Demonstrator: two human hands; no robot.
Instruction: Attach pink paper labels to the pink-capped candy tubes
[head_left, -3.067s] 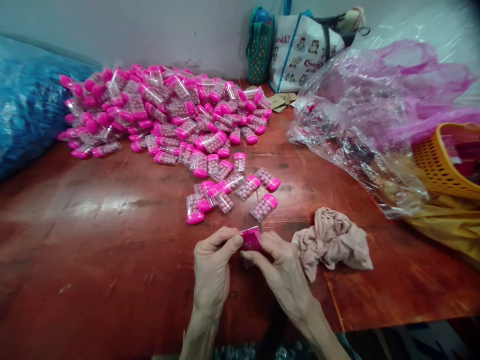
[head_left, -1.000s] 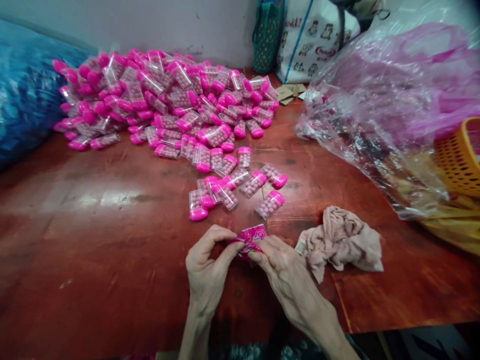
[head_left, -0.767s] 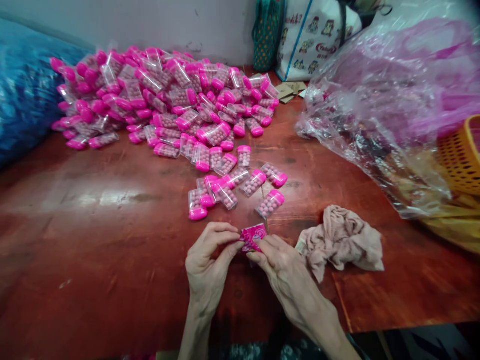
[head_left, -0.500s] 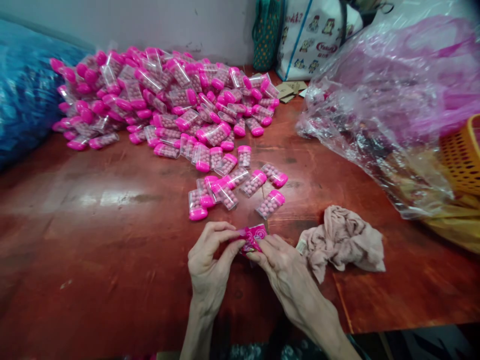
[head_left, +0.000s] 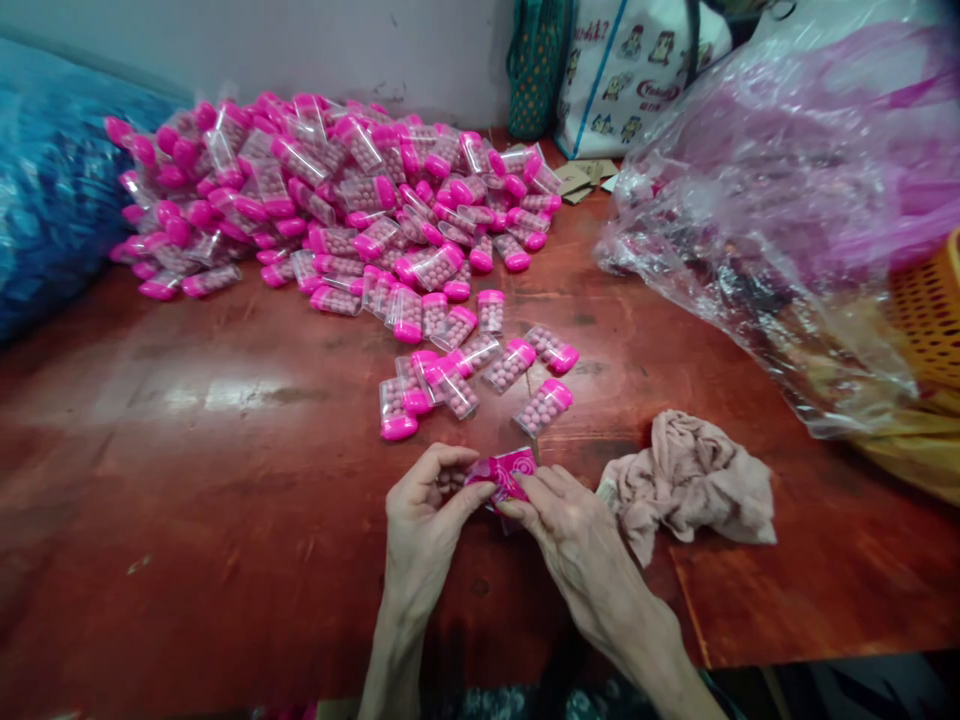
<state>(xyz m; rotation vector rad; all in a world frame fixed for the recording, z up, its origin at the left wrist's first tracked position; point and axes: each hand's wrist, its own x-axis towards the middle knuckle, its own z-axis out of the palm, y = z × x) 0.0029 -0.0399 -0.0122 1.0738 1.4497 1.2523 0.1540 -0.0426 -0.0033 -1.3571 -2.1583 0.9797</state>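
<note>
Your left hand (head_left: 424,510) and right hand (head_left: 574,530) both pinch a pink label (head_left: 506,472) around a small candy case, held just above the table (head_left: 187,480). Keep fingertips on its edges, smoothing evenly; loose cases (head_left: 544,405) lie just beyond, a crumpled cloth (head_left: 694,485) beside your right hand.

A small packing workshop: heaped pink-capped candy cases (head_left: 330,190) on a worn table (head_left: 187,480).

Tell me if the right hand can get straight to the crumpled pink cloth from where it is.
Probably yes: the cloth lies just beside the right hand on bare table, nothing between, though that hand now pinches a pink packet.
</note>
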